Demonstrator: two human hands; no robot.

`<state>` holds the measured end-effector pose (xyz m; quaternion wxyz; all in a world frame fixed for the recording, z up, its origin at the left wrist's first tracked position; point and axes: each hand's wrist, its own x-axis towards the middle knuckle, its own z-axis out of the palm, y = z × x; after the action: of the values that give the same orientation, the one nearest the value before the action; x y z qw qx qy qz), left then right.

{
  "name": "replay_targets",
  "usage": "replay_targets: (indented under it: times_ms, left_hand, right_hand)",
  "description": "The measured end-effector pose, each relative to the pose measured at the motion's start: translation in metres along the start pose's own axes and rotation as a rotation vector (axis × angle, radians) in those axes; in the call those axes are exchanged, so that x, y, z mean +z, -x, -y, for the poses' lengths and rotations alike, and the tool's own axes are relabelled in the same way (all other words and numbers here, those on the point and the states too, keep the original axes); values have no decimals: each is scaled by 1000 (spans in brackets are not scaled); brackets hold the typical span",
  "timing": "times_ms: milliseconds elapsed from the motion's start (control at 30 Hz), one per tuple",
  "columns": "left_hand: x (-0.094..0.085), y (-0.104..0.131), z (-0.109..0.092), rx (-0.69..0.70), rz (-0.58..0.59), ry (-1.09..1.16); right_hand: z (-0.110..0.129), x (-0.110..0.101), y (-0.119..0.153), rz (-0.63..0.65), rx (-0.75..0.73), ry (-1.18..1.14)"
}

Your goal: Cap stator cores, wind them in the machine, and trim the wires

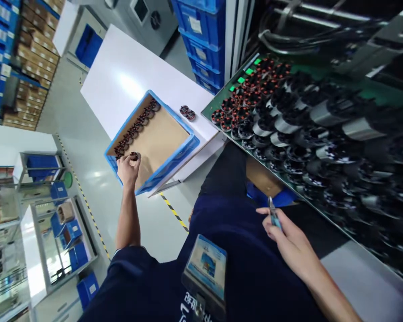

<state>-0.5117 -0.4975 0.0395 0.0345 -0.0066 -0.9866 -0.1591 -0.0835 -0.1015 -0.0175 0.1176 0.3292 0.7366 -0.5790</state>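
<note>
My left hand [127,167] reaches into a blue crate [190,145] lined with brown cardboard and is shut on a small dark wound coil [134,155] at the crate's near corner. A row of several such coils [136,125] runs along the crate's left wall. My right hand [284,230] rests over my lap and grips small cutting pliers with blue handles [273,214], tips up. Both arms are bare below dark blue sleeves.
The crate sits on a white table [121,76], where two loose coils [187,112] lie. To the right, a green-edged rack [289,120] holds many coils and metal cylinders. Stacked blue bins [201,36] stand behind. A badge [206,268] hangs at my chest.
</note>
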Motion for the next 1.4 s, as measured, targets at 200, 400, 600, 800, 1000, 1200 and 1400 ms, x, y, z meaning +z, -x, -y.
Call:
replay_targets:
  times_ms: [200,400,600,800,1000,1200,1400]
  left_hand:
    - [13,-34,41,-135,2,-249]
    - [9,-53,54,-176,-66,-307]
    - [10,-45,17,-24,-112,-197]
    - [82,-17,-107,497,31,120]
    - [151,-18,-233,983,190,53]
    - [165,-54,-276,1062,433,-121]
    - [142,-64,-278,989,357,154]
  right_hand:
    - [26,-1,-5,157,70,92]
    - [38,0,-7,190,75,87]
    - [40,2,-7,137,22,72]
    - [58,4,-8,172,-59,70]
    - [68,-3,7,185,-107,78]
    - [58,-12,18,97,-62,4]
    - [50,-19,19,25,-16,-88]
